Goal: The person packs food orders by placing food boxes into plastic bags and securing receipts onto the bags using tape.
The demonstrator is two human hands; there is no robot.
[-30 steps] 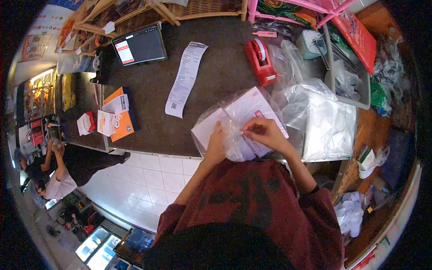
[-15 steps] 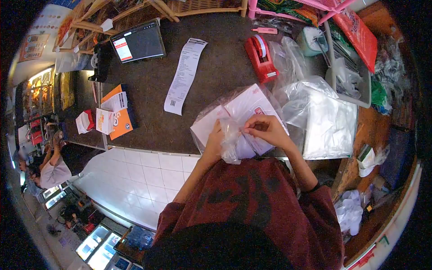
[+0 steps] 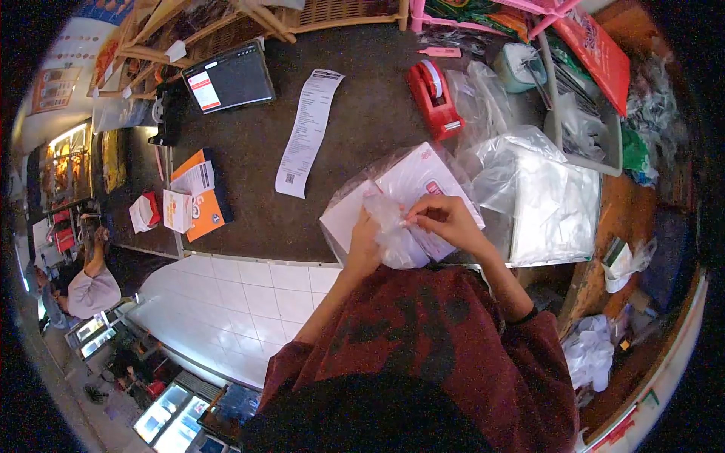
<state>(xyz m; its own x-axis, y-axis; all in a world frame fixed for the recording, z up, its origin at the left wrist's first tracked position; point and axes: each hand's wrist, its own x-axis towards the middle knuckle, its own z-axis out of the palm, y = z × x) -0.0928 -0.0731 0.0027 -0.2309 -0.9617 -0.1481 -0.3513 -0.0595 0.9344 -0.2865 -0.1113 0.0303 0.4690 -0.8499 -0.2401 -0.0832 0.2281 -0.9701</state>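
Note:
A clear plastic bag [image 3: 398, 243] lies at the front edge of the dark table, wrapped around white boxes [image 3: 414, 172] with pink print. My left hand [image 3: 364, 241] is closed on the bag's gathered top, on the left side. From the right, my right hand [image 3: 450, 220] reaches over the boxes. Its thumb and forefinger are pinched together against the gathered plastic. Whether a small thing sits between those fingertips, I cannot make out.
Behind the boxes stands a red tape dispenser [image 3: 436, 102]. A long printed receipt [image 3: 308, 136] and a tablet [image 3: 230, 78] lie farther left. To the right are a stack of clear bags [image 3: 559, 215] and a grey bin [image 3: 593, 162]. Another person [image 3: 91, 287] is at far left.
The gathered plastic in my left hand has shifted and spread slightly to the right. My right hand keeps its pinch in nearly the same place. The view has tilted a little.

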